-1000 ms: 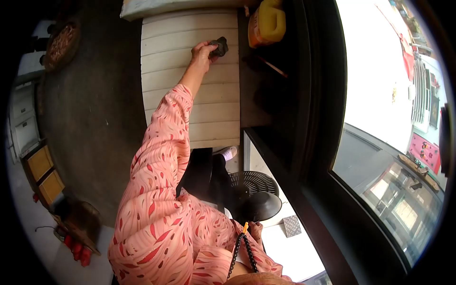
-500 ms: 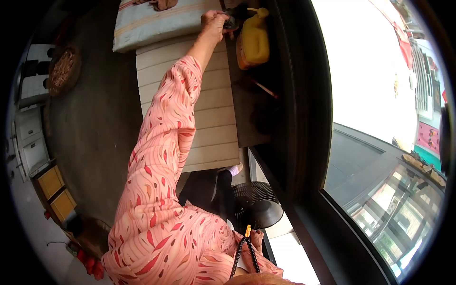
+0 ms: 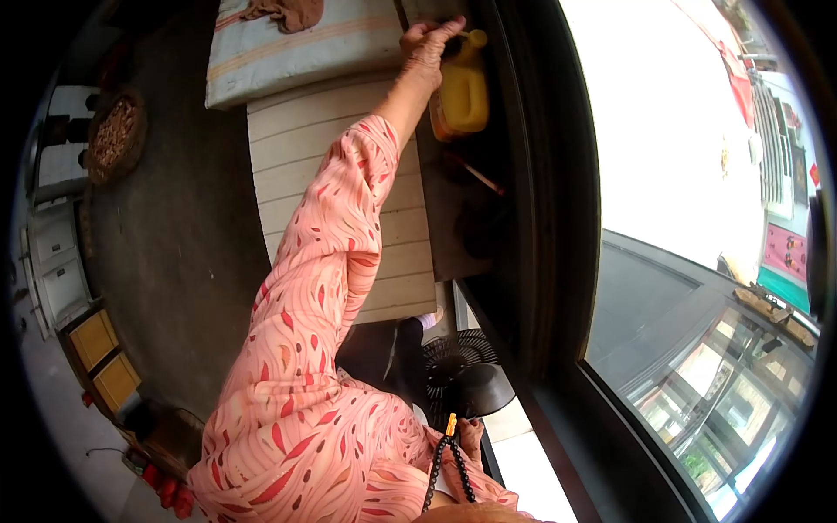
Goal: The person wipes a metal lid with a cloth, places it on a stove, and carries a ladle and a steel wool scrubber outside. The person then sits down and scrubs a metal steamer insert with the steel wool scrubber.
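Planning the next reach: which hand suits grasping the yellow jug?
Probably the left hand: it's stretched out beside the yellow jug, while the right hand is back near the body.

Jug (image 3: 460, 103) right of bench (image 3: 301, 139), cloth (image 3: 289, 12) on platform (image 3: 253, 70) (bench just before it), basket (image 3: 136, 152) far left

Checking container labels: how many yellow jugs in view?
1. The yellow jug is right of the slatted surface, near the outstretched left hand; others may be hidden in the shadows.
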The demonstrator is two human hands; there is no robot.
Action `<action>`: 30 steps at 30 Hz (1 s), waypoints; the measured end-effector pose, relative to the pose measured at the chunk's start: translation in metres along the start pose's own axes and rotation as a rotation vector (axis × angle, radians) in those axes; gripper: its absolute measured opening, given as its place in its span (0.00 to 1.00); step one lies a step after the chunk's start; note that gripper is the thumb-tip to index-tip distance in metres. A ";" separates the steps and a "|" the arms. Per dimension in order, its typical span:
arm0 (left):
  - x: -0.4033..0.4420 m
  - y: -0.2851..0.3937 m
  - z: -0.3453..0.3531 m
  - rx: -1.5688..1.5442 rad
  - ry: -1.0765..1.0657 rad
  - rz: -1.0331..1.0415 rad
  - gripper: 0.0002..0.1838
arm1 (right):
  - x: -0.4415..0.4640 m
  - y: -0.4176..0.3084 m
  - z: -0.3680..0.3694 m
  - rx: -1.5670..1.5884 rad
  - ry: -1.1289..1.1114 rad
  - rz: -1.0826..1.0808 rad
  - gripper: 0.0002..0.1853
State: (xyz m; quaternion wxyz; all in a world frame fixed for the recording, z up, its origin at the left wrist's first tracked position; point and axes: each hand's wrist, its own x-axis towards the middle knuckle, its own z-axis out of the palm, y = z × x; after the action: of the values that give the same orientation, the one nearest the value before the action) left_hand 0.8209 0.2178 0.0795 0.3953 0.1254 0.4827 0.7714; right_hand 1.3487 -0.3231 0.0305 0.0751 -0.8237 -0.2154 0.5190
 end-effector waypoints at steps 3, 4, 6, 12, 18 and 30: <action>0.004 -0.021 0.004 0.013 0.047 0.160 0.24 | 0.002 0.000 0.004 -0.206 -0.012 -0.148 0.12; 0.009 -0.028 0.006 0.061 0.102 0.214 0.25 | 0.006 0.001 0.006 -0.056 0.029 -0.010 0.11; -0.005 -0.028 0.009 0.156 0.152 0.205 0.38 | -0.019 -0.034 0.011 -0.065 -0.061 -0.082 0.07; 0.003 -0.040 0.022 0.108 0.174 0.307 0.41 | 0.016 -0.029 0.003 -0.070 -0.032 -0.029 0.07; -0.024 -0.023 0.040 0.106 0.212 0.230 0.39 | 0.043 -0.003 -0.006 -0.083 -0.046 -0.015 0.06; -0.023 -0.026 0.026 0.091 0.182 0.278 0.35 | 0.080 0.044 -0.014 -0.067 -0.115 -0.053 0.06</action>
State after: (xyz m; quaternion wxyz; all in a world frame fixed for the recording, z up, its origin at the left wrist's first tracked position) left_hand 0.8639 0.2238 0.0749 0.2332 0.1381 0.5289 0.8043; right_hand 1.4025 -0.3261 -0.0444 0.0489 -0.7885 -0.2584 0.5560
